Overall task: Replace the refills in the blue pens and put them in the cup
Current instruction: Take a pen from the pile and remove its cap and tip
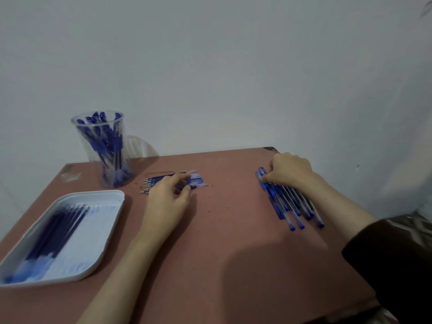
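A clear plastic cup (102,150) full of blue pens stands at the table's back left. A small pile of blue refills (170,181) lies to its right. My left hand (168,199) lies over that pile, thumb and fingers curled onto the refills. At the right, several blue pens (289,204) lie side by side on the table. My right hand (288,171) covers their far ends, fingers curled around one pen's cap end.
A white tray (100,244) with several dark blue refills sits at the front left of the reddish table (222,230). A pale wall rises right behind the table. The table's right edge runs close to my right sleeve (397,249).
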`<state>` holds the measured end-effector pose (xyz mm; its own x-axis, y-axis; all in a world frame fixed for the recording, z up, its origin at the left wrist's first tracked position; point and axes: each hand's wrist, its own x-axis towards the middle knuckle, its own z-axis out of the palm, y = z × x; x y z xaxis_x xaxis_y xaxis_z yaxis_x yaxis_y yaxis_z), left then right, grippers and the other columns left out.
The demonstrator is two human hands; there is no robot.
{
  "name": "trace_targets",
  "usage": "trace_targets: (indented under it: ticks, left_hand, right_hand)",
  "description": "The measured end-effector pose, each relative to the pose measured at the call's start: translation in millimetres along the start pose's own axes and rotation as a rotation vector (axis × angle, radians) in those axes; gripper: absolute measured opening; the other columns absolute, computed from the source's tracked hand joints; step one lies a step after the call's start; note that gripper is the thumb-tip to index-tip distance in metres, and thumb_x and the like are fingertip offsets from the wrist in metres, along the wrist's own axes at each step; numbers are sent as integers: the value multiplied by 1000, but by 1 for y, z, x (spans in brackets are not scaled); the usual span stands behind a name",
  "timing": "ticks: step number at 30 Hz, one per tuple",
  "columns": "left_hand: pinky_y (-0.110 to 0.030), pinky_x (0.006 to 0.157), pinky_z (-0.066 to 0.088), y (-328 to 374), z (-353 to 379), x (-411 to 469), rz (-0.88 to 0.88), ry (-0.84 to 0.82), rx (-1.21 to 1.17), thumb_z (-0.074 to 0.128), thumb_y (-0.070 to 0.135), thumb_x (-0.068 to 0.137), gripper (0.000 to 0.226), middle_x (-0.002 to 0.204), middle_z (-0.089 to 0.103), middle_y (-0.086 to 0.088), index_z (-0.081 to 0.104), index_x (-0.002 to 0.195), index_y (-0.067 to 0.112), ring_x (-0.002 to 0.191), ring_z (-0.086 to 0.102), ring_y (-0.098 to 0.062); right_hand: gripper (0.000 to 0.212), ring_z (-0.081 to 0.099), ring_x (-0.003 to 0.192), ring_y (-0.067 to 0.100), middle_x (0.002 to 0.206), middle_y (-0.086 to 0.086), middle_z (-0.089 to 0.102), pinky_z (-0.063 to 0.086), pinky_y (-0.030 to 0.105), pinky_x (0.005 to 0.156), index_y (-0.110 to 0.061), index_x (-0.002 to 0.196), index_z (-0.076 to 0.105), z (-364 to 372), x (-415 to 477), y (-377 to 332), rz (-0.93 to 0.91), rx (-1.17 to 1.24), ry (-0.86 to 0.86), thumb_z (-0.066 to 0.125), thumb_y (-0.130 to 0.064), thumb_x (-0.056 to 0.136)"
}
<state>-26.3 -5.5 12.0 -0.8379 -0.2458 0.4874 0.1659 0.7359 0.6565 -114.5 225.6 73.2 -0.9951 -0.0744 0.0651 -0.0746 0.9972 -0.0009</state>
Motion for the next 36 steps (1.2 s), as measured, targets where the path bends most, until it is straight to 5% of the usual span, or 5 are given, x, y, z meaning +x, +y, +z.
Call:
trace_targets:
  ticks: [6,11,15,24,36]
  left_hand:
    - [-16,75,32,0,-1,-1,-3,-3,12,63,9,86,28,99,69,-3,68,112,13,81,53,-12]
    - [-14,74,31,1,-4,0,-32,-9,-3,61,11,87,27,99,69,-1,67,114,14,79,53,-9]
    - [-10,72,34,-1,-8,2,-99,24,-82,62,10,86,25,85,65,8,70,108,17,74,55,-2]
    - [-37,81,51,-17,-15,1,-240,68,-367,58,16,92,18,91,72,6,72,99,24,85,66,-8]
    - [-17,63,50,-17,-19,2,-275,-97,-537,69,6,84,15,76,70,0,70,80,21,66,63,-5]
  right_hand:
    - [35,48,72,20,68,-3,43,38,29,69,-15,61,41,0,-2,-4,14,11,-16,52,-33,89]
    - [33,44,55,15,63,0,48,30,25,50,-12,59,44,-12,-2,-9,-26,112,86,59,-31,82]
    - [25,51,62,20,64,1,56,40,29,56,-9,68,52,-21,-6,-31,-224,400,170,61,-29,81]
    - [19,56,86,16,94,-7,64,41,32,72,-26,107,63,35,-28,-104,-658,538,158,51,-32,94]
    - [19,61,84,7,92,-16,71,42,28,70,-40,104,69,46,-29,-96,-663,583,186,58,-45,89]
